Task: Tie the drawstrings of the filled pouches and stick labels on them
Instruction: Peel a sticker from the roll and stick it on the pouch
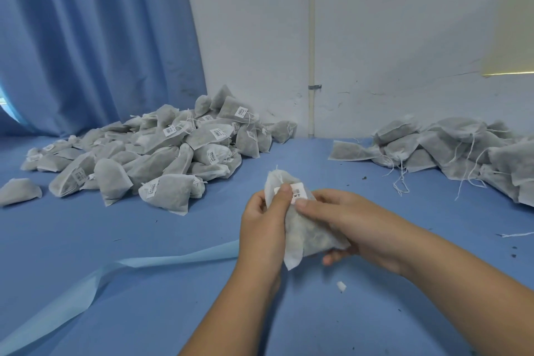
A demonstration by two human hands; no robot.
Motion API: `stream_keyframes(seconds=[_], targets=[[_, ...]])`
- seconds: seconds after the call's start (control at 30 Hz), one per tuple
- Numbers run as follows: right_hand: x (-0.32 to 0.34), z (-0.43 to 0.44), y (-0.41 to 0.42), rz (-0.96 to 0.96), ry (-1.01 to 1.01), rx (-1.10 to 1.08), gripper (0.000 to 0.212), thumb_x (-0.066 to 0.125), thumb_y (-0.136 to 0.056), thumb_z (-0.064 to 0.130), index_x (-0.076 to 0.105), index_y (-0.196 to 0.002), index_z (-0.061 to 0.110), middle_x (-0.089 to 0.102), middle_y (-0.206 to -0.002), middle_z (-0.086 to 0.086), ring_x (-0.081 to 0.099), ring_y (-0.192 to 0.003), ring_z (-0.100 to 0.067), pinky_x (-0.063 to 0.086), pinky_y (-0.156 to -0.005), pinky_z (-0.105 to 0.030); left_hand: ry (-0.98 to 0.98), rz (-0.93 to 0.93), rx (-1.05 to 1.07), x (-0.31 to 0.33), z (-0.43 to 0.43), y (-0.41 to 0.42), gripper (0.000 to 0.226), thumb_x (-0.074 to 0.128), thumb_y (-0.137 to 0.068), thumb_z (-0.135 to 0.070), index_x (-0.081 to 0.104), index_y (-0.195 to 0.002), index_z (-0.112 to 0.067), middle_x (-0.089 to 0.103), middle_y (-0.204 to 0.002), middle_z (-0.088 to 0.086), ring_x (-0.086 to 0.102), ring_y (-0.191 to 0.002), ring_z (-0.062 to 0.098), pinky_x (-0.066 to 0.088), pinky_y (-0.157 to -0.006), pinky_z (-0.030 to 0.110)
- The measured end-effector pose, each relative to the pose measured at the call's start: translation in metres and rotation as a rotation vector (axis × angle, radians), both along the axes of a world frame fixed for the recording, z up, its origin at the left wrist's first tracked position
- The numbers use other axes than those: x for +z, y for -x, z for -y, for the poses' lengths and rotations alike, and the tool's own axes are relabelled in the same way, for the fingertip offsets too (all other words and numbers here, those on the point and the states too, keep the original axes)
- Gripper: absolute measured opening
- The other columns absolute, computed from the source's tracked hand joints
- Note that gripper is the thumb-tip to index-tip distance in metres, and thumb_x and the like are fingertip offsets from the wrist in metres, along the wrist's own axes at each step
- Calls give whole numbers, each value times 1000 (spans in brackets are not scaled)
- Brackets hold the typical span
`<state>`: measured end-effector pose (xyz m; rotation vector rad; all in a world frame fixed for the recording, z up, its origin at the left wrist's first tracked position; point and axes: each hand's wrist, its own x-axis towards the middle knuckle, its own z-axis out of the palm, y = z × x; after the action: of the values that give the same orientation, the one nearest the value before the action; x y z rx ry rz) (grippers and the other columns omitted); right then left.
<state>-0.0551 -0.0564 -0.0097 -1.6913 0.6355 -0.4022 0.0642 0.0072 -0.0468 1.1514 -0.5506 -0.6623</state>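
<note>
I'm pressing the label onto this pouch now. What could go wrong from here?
1. The label sits on crumpled fabric near the top of the pouch, partly under the thumb of the left hand. An edge may crease or lift.
2. Loose strings trail from the unlabelled pile and could snag on the next pick.
3. If the finished pouch is dropped away from the labelled pile, the batches could get mixed.

This looks like a packing room: a pile of labelled pouches and a pile of plain pouches lie on a blue worktop.
</note>
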Motion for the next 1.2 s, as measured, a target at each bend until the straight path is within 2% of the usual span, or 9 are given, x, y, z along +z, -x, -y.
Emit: stream_keyframes(seconds=[0.17, 0.3, 0.43, 0.53, 0.67, 0.73, 0.9, 1.03, 1.2], targets=[[-8, -10, -7, 84, -92, -35, 34, 70, -84, 27, 60, -111, 11, 73, -84, -10, 66, -63, -20, 51, -53, -26, 17, -65, -4, -2, 2, -7, 19, 66, -92, -27, 65, -97, -8, 70, -86, 9, 66, -78, 22, 53, -73, 38], [-13, -12, -11, 173, -99, -208, 36, 72, -81, 29, 59, -107, 8, 73, -76, -10, 63, -56, -18, 49, -51, -24, 54, -98, -105, -6, 5, -6, 21, 66, -91, -20, 64, -109, -9, 73, -97, 12, 70, -85, 24, 53, -73, 35], [-15, -12, -13, 256, -144, -281, 32, 70, -83, 29, 62, -104, 5, 70, -73, -10, 60, -54, -18, 47, -47, -24, 158, -218, -153, -4, 7, -8, 25, 58, -93, -19, 63, -113, -5, 74, -93, 8, 69, -83, 21, 55, -68, 29], [-12, -12, -15, 327, -245, -249, 34, 71, -75, 28, 65, -96, 2, 65, -67, -10, 55, -49, -17, 45, -42, -23, 236, -365, -174, 1, 7, -13, 41, 57, -86, -25, 63, -120, -2, 70, -112, 19, 68, -94, 28, 56, -77, 36], [-3, -8, -26, 486, -530, -237, 40, 66, -68, 19, 64, -103, 0, 62, -82, -15, 52, -59, -19, 44, -43, -24, 317, -594, -153, 6, 1, -29, 37, 64, -72, -23, 65, -104, -5, 64, -98, 18, 71, -70, 29, 55, -66, 37], [3, -5, -33, 513, -597, -234, 35, 64, -69, 17, 62, -100, 1, 60, -80, -13, 48, -58, -19, 43, -41, -23, 328, -715, -135, 6, -2, -41, 27, 60, -79, -23, 65, -99, -6, 60, -87, 13, 66, -58, 25, 50, -58, 33], [11, 0, -59, 469, -589, -249, 20, 64, -72, 17, 63, -87, 3, 55, -61, -8, 48, -46, -15, 42, -38, -22, 388, -862, -134, 2, -8, -65, 28, 56, -80, -28, 61, -97, -7, 45, -61, 4, 33, -42, 14, 29, -37, 19], [10, 10, -87, 402, -581, -287, 11, 61, -86, 15, 60, -90, 5, 54, -54, -5, 48, -41, -13, 40, -35, -20, 370, -885, -134, 2, -3, -74, 26, 56, -81, -27, 59, -97, -7, 41, -57, 2, 28, -37, 12, 23, -33, 18], [19, 29, -137, 388, -564, -264, 8, 59, -89, 12, 59, -83, 7, 54, -51, -4, 47, -36, -11, 38, -34, -16, 374, -912, -138, -1, 5, -79, 31, 58, -73, -27, 59, -96, -5, 43, -58, 4, 28, -34, 12, 23, -32, 17]])
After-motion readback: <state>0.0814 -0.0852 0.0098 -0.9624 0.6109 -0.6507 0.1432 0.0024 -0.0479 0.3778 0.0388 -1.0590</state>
